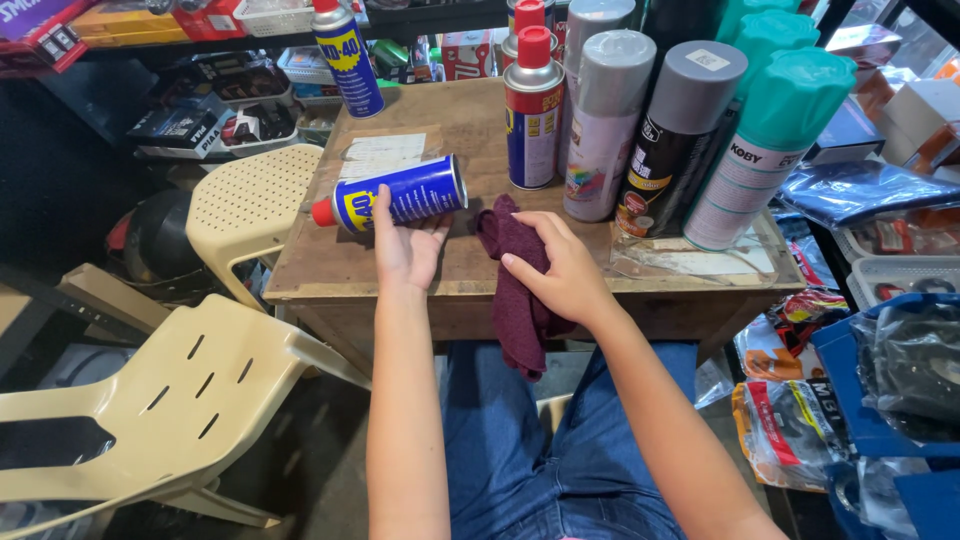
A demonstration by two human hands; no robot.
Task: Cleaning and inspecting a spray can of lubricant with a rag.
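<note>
Wooden table (470, 120) fills centre of frame, seen from above. Blue spray can (400, 196) lies on its side just left of centre, long axis running roughly left-right with a slight tilt: red cap end points to lower left of frame, flat base points to upper right. Left hand (405, 245) comes up from below the can, fingers loosely spread and curled against its near side, index finger laid over the blue body near the cap end; can rests on the table, touched and steadied rather than lifted. Right hand (562, 270) just right of centre, palm down, fingers closed over a dark maroon cloth (515, 290). Cloth is bunched on the table between the two hands, its lower part draped over the near table edge and hanging toward the lap in blue jeans (540, 450). Behind the cloth, upper centre to upper right, a cluster of upright spray cans (640, 120): red-capped blue and yellow, grey-capped, teal-capped, standing close together. One more upright blue can (347, 55) at the far table edge, upper left of the cluster. Cream plastic chair (170, 400) at lower left, perforated cream stool (250, 200) beside the table's left edge.
</note>
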